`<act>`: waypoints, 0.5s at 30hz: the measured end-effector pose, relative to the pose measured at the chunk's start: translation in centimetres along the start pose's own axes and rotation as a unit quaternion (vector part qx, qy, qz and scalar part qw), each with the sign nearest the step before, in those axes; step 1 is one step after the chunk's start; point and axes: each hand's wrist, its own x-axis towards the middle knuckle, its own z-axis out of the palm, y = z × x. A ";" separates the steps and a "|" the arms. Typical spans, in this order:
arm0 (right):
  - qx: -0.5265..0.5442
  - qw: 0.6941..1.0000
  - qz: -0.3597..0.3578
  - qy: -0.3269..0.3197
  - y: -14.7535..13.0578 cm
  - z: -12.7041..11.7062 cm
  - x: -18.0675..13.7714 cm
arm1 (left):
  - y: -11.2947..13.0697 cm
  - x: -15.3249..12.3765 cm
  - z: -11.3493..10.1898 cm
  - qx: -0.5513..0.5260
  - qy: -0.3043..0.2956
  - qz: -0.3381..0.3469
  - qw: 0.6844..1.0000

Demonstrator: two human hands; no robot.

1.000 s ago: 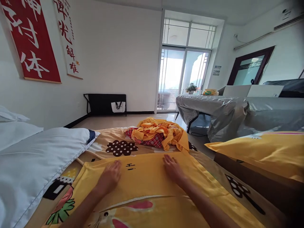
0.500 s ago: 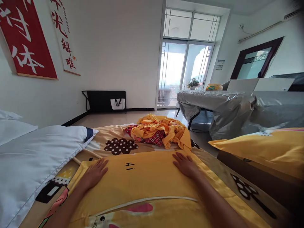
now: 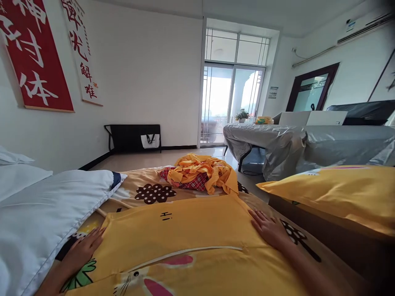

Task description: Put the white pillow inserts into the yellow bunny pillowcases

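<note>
A yellow pillowcase [image 3: 197, 224] with "Hi" lettering and a printed rabbit lies spread flat in front of me, its near part running out of view. My left hand [image 3: 84, 246] rests at its left edge, fingers stretched out and lying flat. At the right edge lies my right hand [image 3: 267, 226], open, its fingertips touching the border of the cloth. Neither hand grips anything. Beneath the pillowcase is a brown patterned blanket [image 3: 126, 193] with dotted dark shapes.
White pillows [image 3: 61, 205] are at the left. A crumpled yellow and red-checked cloth [image 3: 203, 172] lies beyond the pillowcase. To the right sits a plump yellow pillow [image 3: 339, 191]. Farther back stand a plastic-covered table [image 3: 277, 139] and a folded black frame [image 3: 126, 137] against the wall.
Both hands have slid outward from the pillowcase's top to its side edges, the left one leftward and nearer, the right one rightward. The camera view has tilted up a little.
</note>
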 end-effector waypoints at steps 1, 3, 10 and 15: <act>-0.008 1.000 0.004 0.017 0.5 -0.2 -0.9 | -0.4 -0.6 -0.2 -0.017 0.021 -0.005 1.000; -0.025 0.997 0.007 0.069 0.3 -0.8 -2.5 | 0.1 -2.1 -0.6 -0.044 0.059 -0.006 0.997; 0.165 0.967 -0.194 -0.011 -11.0 -3.5 -6.7 | 11.7 -7.9 0.1 -0.044 -0.008 0.198 0.979; 0.162 0.969 -0.168 -0.085 -10.0 -2.4 -8.3 | 9.3 -11.1 0.1 -0.005 -0.038 0.164 0.986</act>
